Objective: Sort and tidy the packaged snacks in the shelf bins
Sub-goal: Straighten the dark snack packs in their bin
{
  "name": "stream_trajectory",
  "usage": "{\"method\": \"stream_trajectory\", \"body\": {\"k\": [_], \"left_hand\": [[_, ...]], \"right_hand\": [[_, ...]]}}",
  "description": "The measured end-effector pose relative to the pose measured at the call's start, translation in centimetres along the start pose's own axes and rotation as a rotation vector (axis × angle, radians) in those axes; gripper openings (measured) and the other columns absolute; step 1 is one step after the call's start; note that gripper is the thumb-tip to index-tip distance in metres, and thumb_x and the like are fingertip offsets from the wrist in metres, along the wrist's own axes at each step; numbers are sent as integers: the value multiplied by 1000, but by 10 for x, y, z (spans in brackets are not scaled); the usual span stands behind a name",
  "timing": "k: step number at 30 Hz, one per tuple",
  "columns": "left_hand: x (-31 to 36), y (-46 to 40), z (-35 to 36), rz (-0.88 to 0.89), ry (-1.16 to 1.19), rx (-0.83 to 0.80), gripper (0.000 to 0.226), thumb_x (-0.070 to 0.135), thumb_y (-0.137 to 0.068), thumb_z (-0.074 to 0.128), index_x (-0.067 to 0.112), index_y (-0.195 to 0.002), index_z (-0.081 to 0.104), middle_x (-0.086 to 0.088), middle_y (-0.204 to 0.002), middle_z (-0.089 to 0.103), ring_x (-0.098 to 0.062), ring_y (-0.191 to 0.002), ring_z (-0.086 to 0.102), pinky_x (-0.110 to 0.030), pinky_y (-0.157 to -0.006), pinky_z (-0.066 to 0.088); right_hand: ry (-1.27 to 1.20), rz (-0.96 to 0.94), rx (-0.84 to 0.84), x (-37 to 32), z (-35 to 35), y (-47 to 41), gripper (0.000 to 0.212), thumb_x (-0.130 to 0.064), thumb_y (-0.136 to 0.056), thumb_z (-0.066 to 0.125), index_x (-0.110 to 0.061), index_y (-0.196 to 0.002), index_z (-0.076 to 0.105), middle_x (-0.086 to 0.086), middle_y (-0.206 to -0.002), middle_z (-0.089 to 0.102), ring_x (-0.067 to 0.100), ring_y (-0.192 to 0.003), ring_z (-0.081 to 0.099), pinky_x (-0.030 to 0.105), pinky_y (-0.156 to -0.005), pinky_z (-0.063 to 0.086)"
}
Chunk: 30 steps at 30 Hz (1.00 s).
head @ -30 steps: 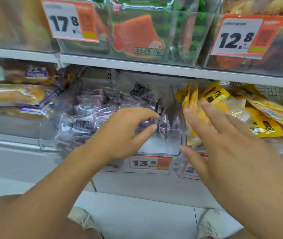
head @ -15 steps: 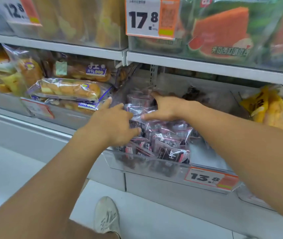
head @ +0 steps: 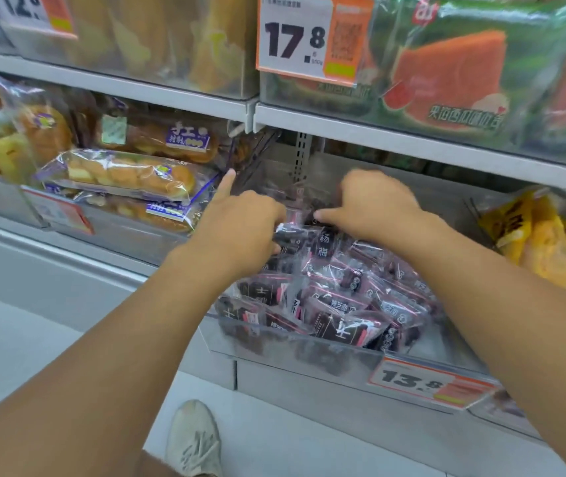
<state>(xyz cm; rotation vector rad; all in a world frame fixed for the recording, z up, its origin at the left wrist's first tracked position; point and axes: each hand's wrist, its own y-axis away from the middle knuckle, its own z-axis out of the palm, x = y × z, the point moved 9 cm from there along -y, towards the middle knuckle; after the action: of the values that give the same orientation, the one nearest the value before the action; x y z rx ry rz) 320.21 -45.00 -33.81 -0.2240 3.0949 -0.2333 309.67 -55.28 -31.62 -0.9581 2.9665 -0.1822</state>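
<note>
Both hands reach into the clear bin of dark plum packets, likely to pull rear stock forward. Left hand fingers curl onto a packet; right hand fingers curl among packets, hold unclear

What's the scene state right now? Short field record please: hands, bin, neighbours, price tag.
left hand: curled on small dark-and-pink clear-wrapped snack packets, index finger pointing up
right hand: curled on the same packets at the pile's back
bin: clear plastic shelf bin, packets heaped loosely
left neighbour: long clear-wrapped bread loaves
right neighbour: yellow snack bags
price tag: orange-and-white label, 13.8
</note>
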Motion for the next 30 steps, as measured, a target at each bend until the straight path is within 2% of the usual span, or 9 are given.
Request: {"method": "stream_trajectory", "body": {"k": [2, 5, 8, 10, 12, 15, 17, 25, 30], "left_hand": [[2, -1, 5, -14, 4, -52, 24, 36, -90, 70, 23, -109, 65, 2, -100, 66, -23, -115, 56, -40, -121, 11], [7, 0, 31, 23, -57, -209, 28, 33, -90, 68, 28, -117, 67, -5, -129, 58, -25, -132, 44, -40, -119, 17], [-1, -4, 48, -16, 14, -287, 30, 33, -85, 70, 30, -115, 69, -5, -126, 58, -29, -130, 47, -44, -114, 35], [-4, -9, 52, -29, 95, -317, 28, 35, -84, 74, 25, -110, 70, -5, -118, 58, -28, -112, 57, -42, -98, 49], [-4, -12, 54, -16, 157, -332, 27, 36, -86, 75, 23, -108, 68, -5, -119, 49, -26, -104, 56, -37, -94, 48], [-5, -11, 56, -25, 218, -359, 40, 38, -83, 77, 24, -114, 57, -4, -114, 41, -25, -101, 53, -35, -89, 45], [-6, -11, 55, -27, 234, -352, 47, 37, -78, 83, 25, -112, 51, 0, -101, 44, -26, -97, 54, -34, -80, 46], [-3, -8, 8, 18, 185, -41, 39, 29, -67, 91, 28, -83, 56, 13, -67, 44, -6, -61, 40, -27, -66, 33], [-2, -4, 11, 41, 163, -99, 52, 41, -65, 90, 30, -100, 52, 14, -76, 47, -11, -75, 43, -32, -72, 32]], "right_hand": [[-151, -192, -39, -36, 7, -19, 55, -47, -84, 74, -10, -121, 60, 10, -121, 65, 28, -106, 61, 36, -86, 51], [-172, -261, -305, -61, 49, -42, 101, -49, -76, 82, -12, -153, 28, 10, -151, 43, 28, -132, 47, 37, -108, 41], [-154, -185, -386, -62, 66, -61, 83, -54, -75, 79, -9, -138, 48, 9, -132, 55, 25, -113, 56, 35, -95, 48], [-87, -150, -400, -64, 65, -67, 45, -53, -81, 74, -10, -89, 62, 4, -89, 58, 16, -73, 53, 27, -63, 45], [-66, -140, -378, -69, 64, -70, 43, -46, -87, 71, -12, -68, 51, 1, -70, 47, 14, -57, 41, 25, -50, 35], [-177, -148, -424, -66, 76, -73, 35, -37, -86, 75, -6, -97, 62, 6, -93, 60, 17, -73, 56, 28, -63, 51], [-226, -150, -406, -61, 76, -71, 63, -35, -78, 83, -8, -127, 54, 8, -115, 61, 23, -96, 61, 35, -85, 56], [-552, -179, 167, -51, 39, -67, 49, -32, -71, 82, -22, -111, 56, 3, -112, 64, 24, -98, 63, 36, -81, 55], [-590, -159, 73, -50, 58, -68, 87, -32, -73, 84, -21, -145, 36, 10, -140, 42, 27, -120, 51, 39, -95, 49]]}}
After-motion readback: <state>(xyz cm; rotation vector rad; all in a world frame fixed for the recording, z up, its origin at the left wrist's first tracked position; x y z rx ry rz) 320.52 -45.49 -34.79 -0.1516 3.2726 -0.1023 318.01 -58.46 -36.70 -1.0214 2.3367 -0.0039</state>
